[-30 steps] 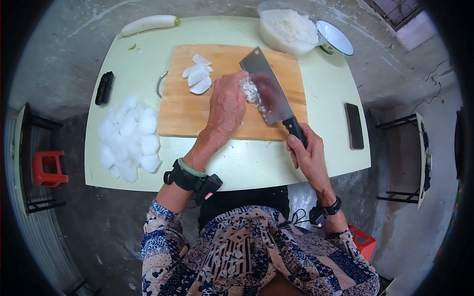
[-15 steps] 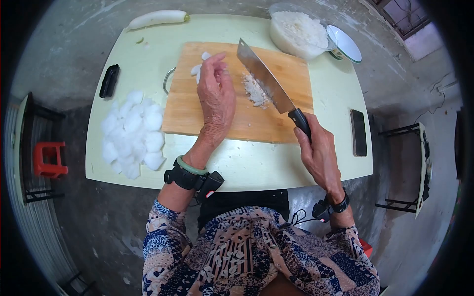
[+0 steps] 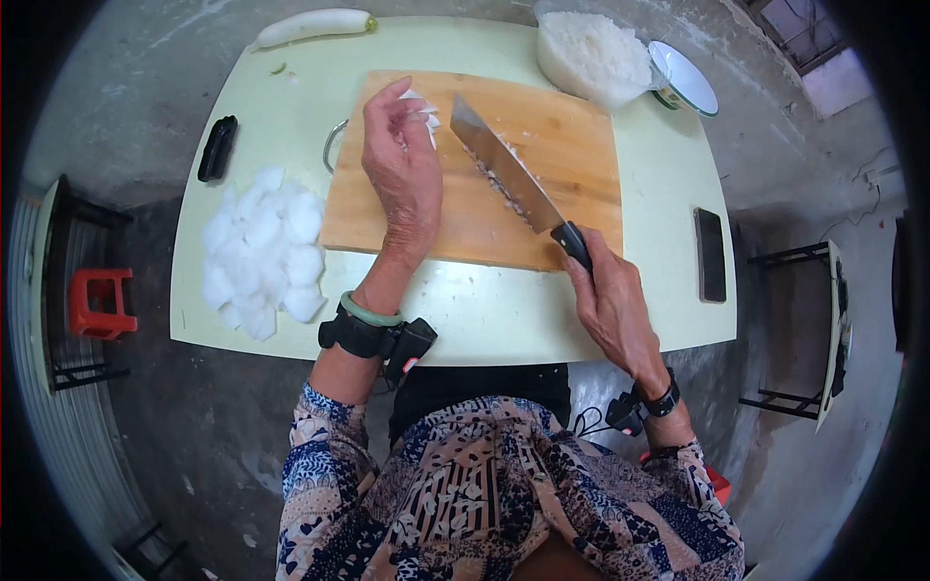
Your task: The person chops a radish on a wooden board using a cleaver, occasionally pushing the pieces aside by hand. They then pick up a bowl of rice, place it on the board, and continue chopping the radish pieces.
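Observation:
My right hand (image 3: pixel 615 300) grips the black handle of a cleaver (image 3: pixel 509 165). Its blade slants across the wooden cutting board (image 3: pixel 572 184), partly covering finely chopped white bits (image 3: pixel 496 182) that show along its left side. At the board's upper left, my left hand (image 3: pixel 402 160) is curled around several thin white radish slices (image 3: pixel 426 114), which show at the right of its fingers. A loose pile of round white radish slices (image 3: pixel 262 252) lies on the table left of the board.
A whole white radish (image 3: pixel 315 29) lies at the back left. At the back right stand a clear bowl of white shreds (image 3: pixel 593 58) and an enamel bowl (image 3: pixel 686 77). A black object (image 3: pixel 218 148) lies at the left, a phone (image 3: pixel 710 255) at the right.
My left hand has shifted left and closed around the slices, which now show on its right side. The cleaver has moved left over the chopped bits, which are now more spread out.

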### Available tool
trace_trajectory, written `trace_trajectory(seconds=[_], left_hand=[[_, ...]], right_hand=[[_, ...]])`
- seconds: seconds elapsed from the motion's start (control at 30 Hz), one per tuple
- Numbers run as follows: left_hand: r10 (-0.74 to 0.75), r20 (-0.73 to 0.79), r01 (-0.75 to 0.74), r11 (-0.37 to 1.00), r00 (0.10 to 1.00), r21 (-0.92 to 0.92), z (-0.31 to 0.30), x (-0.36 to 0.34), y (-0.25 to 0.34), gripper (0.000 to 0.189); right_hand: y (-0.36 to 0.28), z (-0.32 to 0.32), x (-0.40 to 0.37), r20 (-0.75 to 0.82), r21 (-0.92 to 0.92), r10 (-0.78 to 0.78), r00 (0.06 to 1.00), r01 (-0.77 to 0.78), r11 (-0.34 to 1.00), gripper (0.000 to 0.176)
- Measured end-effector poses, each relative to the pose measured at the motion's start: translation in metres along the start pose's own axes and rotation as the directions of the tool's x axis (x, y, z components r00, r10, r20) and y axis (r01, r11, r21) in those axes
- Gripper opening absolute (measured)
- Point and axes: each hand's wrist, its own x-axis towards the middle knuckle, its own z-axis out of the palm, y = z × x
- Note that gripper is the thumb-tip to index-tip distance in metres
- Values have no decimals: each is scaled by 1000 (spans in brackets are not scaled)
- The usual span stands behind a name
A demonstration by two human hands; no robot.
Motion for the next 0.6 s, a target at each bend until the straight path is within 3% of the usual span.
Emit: trace_trajectory(seconds=[0.17, 0.23, 0.37, 0.47, 0.53, 0.6], left_hand=[[-4, 10, 4, 1000, 1000, -25, 1, 1, -7, 30], [-8, 17, 8, 1000, 1000, -13, 1, 0, -6, 29], [-16, 37, 16, 1000, 999, 0, 3, -1, -10, 27], [-89, 93, 87, 996, 992, 26, 1, -2, -7, 31], [-80, 99, 78, 997, 992, 29, 1, -2, -7, 31], [-73, 112, 70, 997, 991, 33, 2, -3, -8, 31]], right_hand=[[-6, -8, -1, 9, -34, -9, 1000, 9, 999, 32], [-1, -3, -2, -88, 15, -21, 996, 23, 1000, 31], [13, -2, 4, -23, -52, -31, 999, 29, 998, 32], [2, -12, 4, -27, -31, -15, 1000, 14, 999, 31], [-2, -15, 4, -71, 4, 73, 995, -73, 997, 32], [1, -11, 8, -83, 8, 47, 995, -46, 999, 32]])
